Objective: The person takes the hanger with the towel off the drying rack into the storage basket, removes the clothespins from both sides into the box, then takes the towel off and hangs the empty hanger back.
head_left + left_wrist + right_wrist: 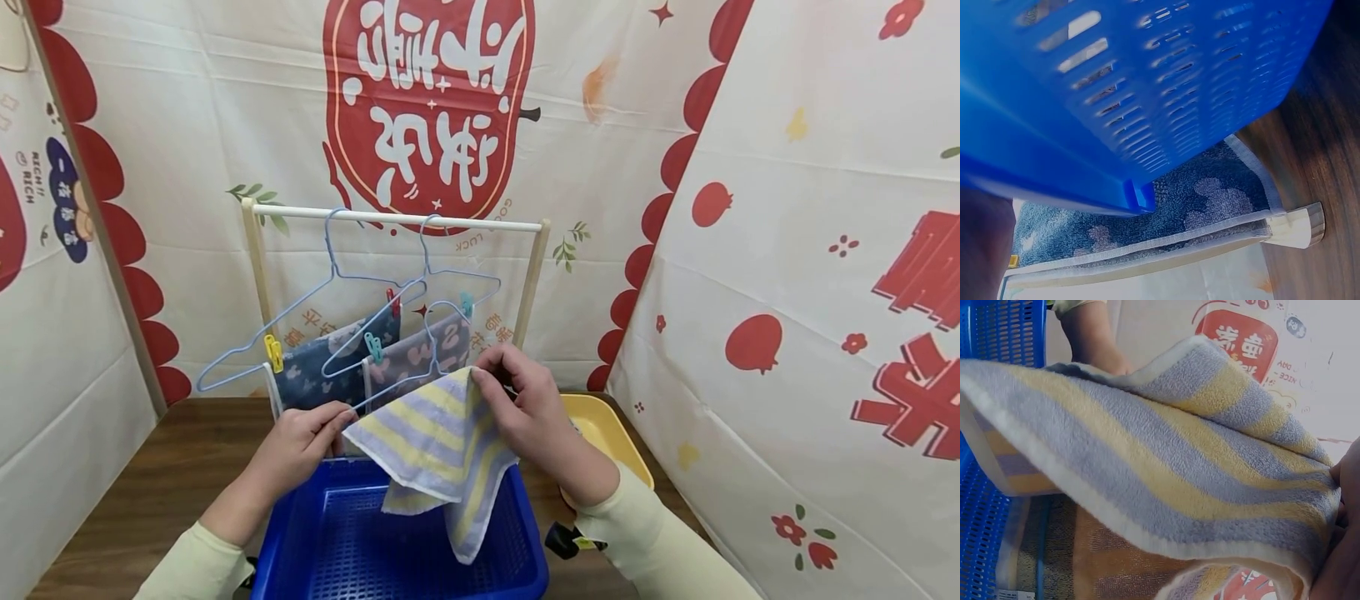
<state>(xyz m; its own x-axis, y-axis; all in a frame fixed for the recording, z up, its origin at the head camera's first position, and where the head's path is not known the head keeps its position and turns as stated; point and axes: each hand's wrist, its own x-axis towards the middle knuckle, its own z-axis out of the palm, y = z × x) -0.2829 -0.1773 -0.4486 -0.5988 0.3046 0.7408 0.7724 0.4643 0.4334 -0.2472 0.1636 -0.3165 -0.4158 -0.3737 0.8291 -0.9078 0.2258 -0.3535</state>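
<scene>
One blue basket (352, 542) nearest; above it, right hand (531, 408) pinches striped towel (420, 433) by top edge, left hand (300, 437) pinches blue hanger (434, 357) by one end; towel looks not yet pegged; behind, blue cloth (322, 375) and grey cloth (412, 350) already pegged, hanging from rack (390, 216)

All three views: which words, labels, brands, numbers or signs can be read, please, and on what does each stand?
"RICH!! RICH": left cloth.
"GOOD LUCK": back cloth, upside down.
"NICE", "DAY": pale cloth, right wrist view.
Red patch: Chinese characters, upside down, not surely readable.
Blue badge: characters too small.
Right cloth: red characters, cut off.
Gray towel: partly hidden letters, unreadable.
White label, right wrist view: too small.
Striped towel: no text visible.
</scene>
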